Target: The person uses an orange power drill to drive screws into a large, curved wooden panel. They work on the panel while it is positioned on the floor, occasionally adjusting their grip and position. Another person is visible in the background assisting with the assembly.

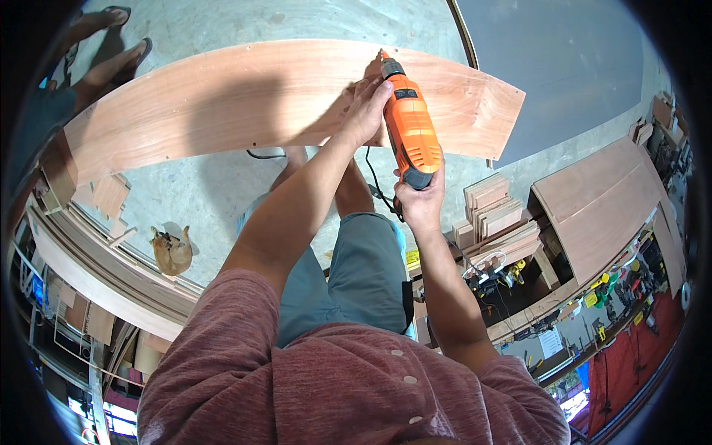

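Observation:
A long reddish-brown wooden board (222,96) spans the view in front of me, with small dark holes or screw heads along its edges. My right hand (423,196) grips the rear handle of an orange and black power drill (413,126). The drill's bit points at the board's far edge, right of the middle; whether it touches the wood I cannot tell. My left hand (363,111) lies on the board with its fingers spread, the thumb against the drill's front end. A black cord (378,185) hangs from the drill by my right hand.
A co-worker's sandalled foot (133,58) is at the far left beyond the board. A small tan animal (172,254) sits on the floor at the left. Stacked wood pieces (493,208) and a large panel (593,200) stand at the right, near tools (612,293). A dark grey sheet (549,67) lies far right.

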Tool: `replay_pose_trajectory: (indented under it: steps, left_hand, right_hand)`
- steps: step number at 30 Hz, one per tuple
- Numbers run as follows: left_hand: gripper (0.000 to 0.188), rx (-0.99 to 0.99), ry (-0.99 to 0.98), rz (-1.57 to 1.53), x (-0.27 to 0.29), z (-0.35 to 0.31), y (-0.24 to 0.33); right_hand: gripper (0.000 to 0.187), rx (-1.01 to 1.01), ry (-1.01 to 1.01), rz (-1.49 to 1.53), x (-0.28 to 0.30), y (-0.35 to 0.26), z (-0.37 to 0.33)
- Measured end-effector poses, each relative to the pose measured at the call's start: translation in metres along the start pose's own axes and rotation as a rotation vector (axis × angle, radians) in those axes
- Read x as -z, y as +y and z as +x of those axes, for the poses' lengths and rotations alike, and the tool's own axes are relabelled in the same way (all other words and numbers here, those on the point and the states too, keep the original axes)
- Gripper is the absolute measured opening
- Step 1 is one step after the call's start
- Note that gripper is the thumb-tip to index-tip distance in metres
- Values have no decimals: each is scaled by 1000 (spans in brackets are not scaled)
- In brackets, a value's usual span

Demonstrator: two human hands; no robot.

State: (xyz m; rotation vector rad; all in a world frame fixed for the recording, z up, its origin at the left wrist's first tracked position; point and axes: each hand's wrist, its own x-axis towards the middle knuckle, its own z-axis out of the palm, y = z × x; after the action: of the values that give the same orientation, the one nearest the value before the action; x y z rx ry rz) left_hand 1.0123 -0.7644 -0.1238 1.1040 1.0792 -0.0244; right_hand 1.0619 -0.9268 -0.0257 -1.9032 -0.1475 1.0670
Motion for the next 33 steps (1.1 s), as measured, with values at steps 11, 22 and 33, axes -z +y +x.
replay_pose_trajectory:
  steps: [11,22,33]
  left_hand:
    - [87,-22,4,-31,-5,12,-19]
    - [79,-70,2,-28,-2,12,-7]
    - [104,221,134,-36,-4,8,15]
  right_hand:
    - [91,-6,3,17,0,0,2]
    - [86,-35,-47,-95,14,-37,14]
    - [86,-67,-222,-335,43,-95,48]
